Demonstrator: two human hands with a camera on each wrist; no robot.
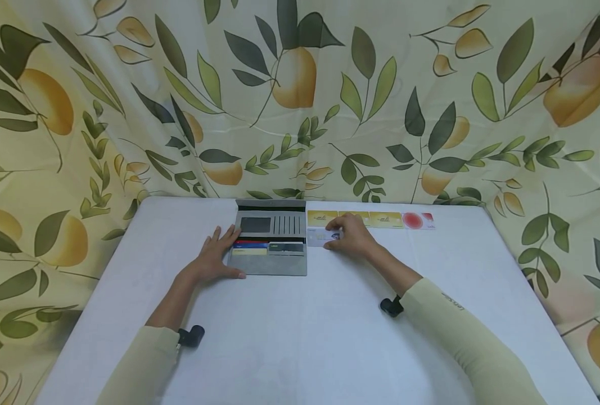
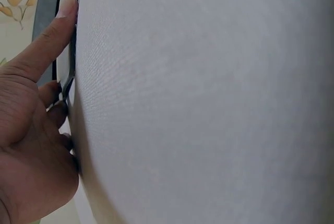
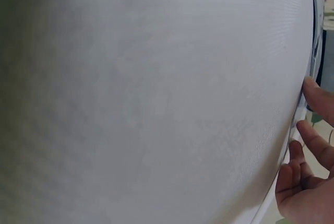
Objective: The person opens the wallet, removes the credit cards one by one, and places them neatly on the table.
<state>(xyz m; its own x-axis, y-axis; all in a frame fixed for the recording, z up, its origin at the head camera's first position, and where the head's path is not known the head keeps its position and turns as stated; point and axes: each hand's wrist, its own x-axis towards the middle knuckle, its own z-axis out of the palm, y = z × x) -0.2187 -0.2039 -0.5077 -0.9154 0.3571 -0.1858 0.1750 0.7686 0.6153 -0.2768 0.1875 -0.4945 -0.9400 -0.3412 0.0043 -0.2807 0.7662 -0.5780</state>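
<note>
White table (image 1: pixel 300 337), right hand (image 1: pixel 354 236) curled over pale card (image 1: pixel 317 238)

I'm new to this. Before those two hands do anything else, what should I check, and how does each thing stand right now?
1. Wallet open, inside up: ok.
2. Left hand on the wallet: ok, it touches the left side, fingers spread.
3. Right hand free for another card: not ok, its thumb and fingers grip the pale card.
4. Pale card flat on the table: cannot tell, the right hand covers part of it.
5. Upper row lined up: ok, three yellow cards and a red-and-white card lie side by side.
6. Hands clear of each other: ok, they are well apart.
</note>
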